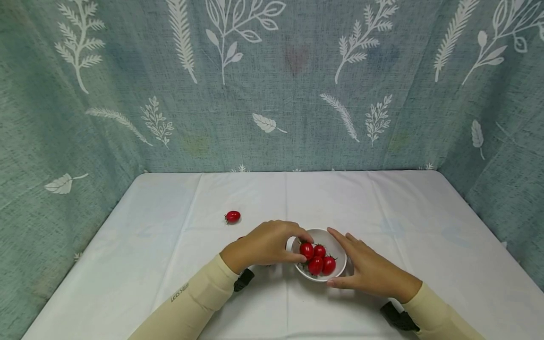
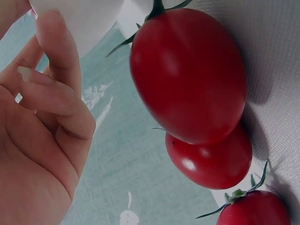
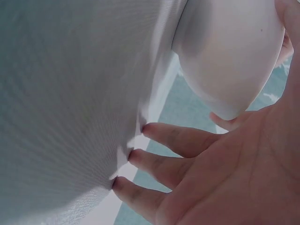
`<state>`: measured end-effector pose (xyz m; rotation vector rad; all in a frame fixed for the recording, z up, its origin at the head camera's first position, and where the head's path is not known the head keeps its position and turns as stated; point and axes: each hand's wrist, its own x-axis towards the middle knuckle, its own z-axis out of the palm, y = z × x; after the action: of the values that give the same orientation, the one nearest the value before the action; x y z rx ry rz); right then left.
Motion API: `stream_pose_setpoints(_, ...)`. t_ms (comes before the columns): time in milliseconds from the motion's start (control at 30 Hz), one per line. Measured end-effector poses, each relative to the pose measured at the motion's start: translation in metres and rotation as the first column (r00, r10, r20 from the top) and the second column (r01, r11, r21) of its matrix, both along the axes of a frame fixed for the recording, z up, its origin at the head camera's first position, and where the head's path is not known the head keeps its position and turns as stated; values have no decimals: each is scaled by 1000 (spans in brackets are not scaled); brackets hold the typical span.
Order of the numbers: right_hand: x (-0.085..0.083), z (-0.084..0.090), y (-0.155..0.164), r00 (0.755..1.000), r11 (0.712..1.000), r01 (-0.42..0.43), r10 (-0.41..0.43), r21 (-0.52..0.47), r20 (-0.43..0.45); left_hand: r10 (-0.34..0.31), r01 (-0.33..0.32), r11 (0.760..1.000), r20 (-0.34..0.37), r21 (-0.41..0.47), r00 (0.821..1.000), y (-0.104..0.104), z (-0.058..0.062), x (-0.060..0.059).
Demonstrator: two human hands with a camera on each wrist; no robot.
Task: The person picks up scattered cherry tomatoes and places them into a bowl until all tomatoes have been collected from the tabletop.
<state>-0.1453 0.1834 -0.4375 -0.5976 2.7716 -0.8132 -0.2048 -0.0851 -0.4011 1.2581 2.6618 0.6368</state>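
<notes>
A small white bowl (image 1: 335,242) holds several red cherry tomatoes (image 1: 316,259). My left hand (image 1: 302,247) curls over the bowl's left rim, thumb at the front and fingertips above the leftmost tomato. The left wrist view shows its bent fingers (image 2: 56,98) touching the bowl's wall (image 2: 79,21), with three tomatoes (image 2: 187,75) lying on the cloth close under the hand. My right hand (image 1: 340,257) brackets the bowl's right side with fairly straight fingers; its fingertips (image 3: 154,133) rest on the cloth beside the bowl (image 3: 229,51).
One loose cherry tomato (image 1: 232,216) lies on the white tablecloth (image 1: 425,222) to the far left of the bowl. A blue-grey leaf-print curtain (image 1: 272,85) walls in the table at the back and both sides.
</notes>
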Motion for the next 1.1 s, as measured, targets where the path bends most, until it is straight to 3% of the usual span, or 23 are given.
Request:
stream_pose_setpoints(233, -1, 1, -3, 1000, 1000, 0, 0, 9, 5, 1, -1, 1000, -7, -3, 1000, -5, 4, 1)
stream_pose_setpoints(500, -1, -1, -3, 1000, 1000, -13, 13, 2, -3, 20, -21, 999, 17, 37, 1000, -14, 17, 3)
stream_pose_setpoints(900, 1, -2, -1, 1000, 1000, -11, 11, -16, -17, 181, -181, 984, -3, 3, 984, -55, 20, 5)
stream_pose_setpoints(1100, 2, -1, 0, 999, 1000, -15, 14, -26, -29, 202, -202, 979, -26, -19, 979, -75, 16, 1)
